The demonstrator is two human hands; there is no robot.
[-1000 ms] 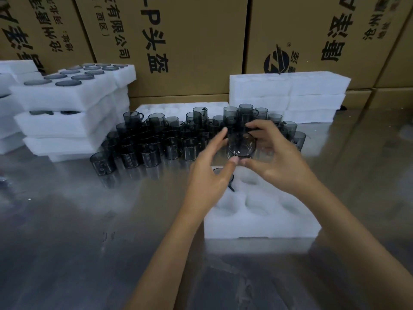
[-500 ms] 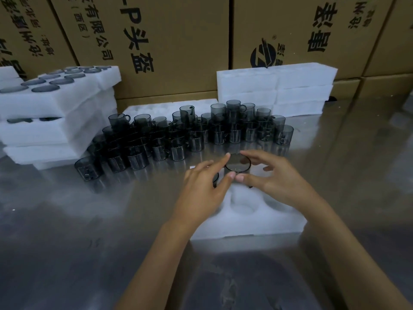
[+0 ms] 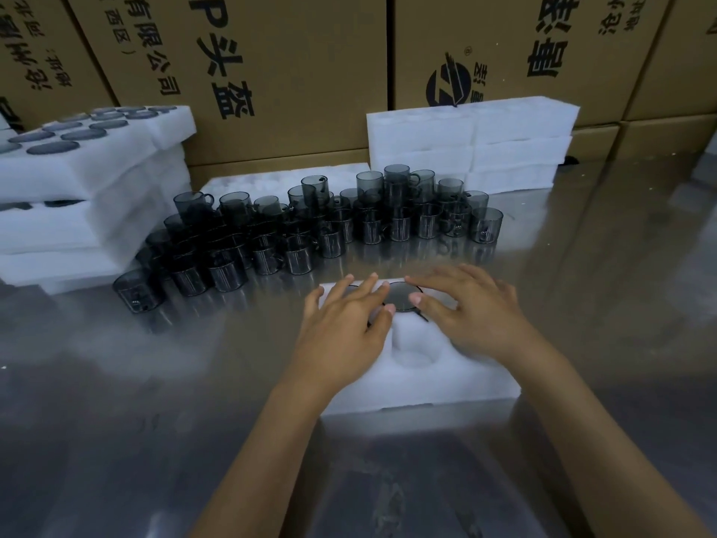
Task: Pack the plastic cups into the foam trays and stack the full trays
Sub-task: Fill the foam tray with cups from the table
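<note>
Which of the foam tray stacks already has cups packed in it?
The stack of trays at the left: dark cup rims fill its top tray's holes. The stack at the back right shows only white foam.

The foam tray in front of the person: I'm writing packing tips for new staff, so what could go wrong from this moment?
1. The cup sits in a far pocket of the foam tray with both hands, left and right, flat around it; uneven pressing may leave it tilted or proud.
2. The loose cups behind are piled in layers; reaching in carelessly could topple some.
3. The filled stack looks offset; adding trays might make it slide.
</note>
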